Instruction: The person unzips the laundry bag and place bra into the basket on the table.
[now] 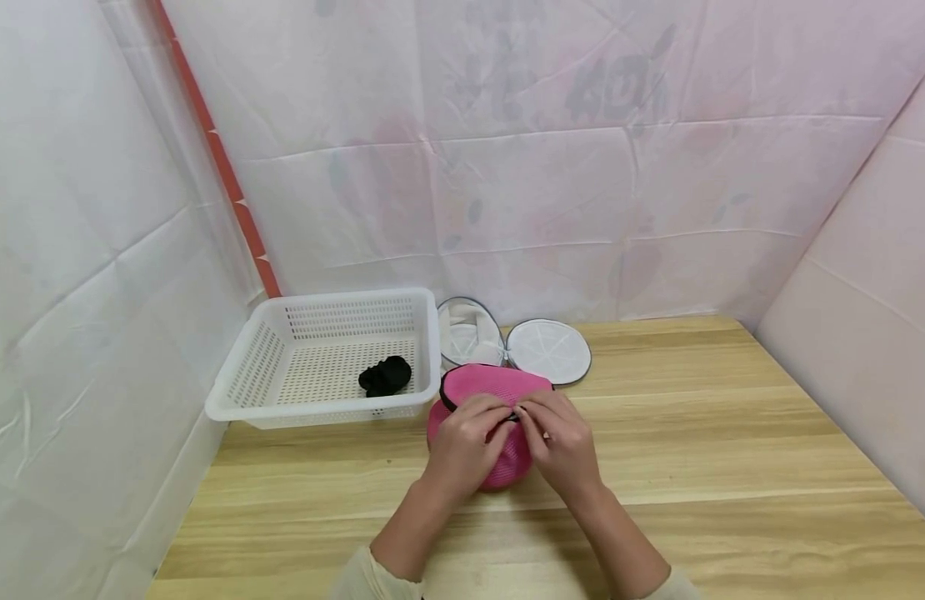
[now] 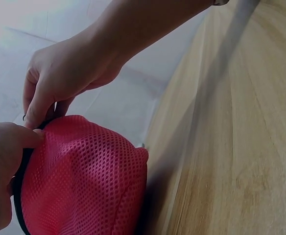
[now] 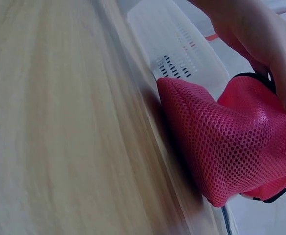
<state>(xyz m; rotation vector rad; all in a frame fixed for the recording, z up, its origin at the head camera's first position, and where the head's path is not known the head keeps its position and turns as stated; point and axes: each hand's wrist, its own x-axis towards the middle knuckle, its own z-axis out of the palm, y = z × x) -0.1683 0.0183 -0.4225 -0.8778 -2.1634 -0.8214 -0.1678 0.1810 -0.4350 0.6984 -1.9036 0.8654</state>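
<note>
A pink mesh laundry bag (image 1: 507, 469) with black edging stands on the table in front of me, its round lid flap raised at the back. My left hand (image 1: 462, 442) pinches the black edge at the front of the opening between thumb and fingers. Close beside it, my right hand (image 1: 562, 442) pinches the same edge, fingertips nearly meeting the left ones. From the left wrist view, the mesh side (image 2: 89, 181) looks bulged and creased. The right wrist view shows the left thumb and fingers on the black trim. Fingers hide the small part being gripped.
Left of the bag, a white plastic basket (image 1: 320, 412) holds a black bundled cloth item (image 1: 387, 377). Behind the bag lies an opened white round mesh bag (image 1: 548, 352) with dark edging, white cloth inside one half. White sheeting (image 1: 522, 192) encloses the wooden table (image 1: 732, 467).
</note>
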